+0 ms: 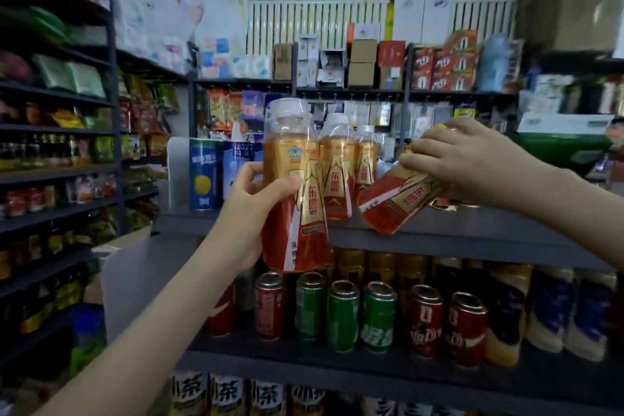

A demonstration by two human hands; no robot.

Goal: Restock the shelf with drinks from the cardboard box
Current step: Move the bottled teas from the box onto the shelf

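Observation:
My left hand (251, 213) grips an upright amber drink bottle (295, 159) with a red and gold label and a white cap, held in front of the top shelf (456, 233). My right hand (472, 162) holds a second bottle of the same kind (398, 203) by its upper end, tilted with its base low over the shelf's front edge. Two matching bottles (337, 165) stand upright on the top shelf between my hands. No cardboard box with drinks shows near me.
Tall blue cans (202, 176) stand at the shelf's left end beside a white divider. The shelf below holds red and green cans (341, 314) and pale bottles at the right. Dark snack racks run along the left wall. Boxes sit on the far racks.

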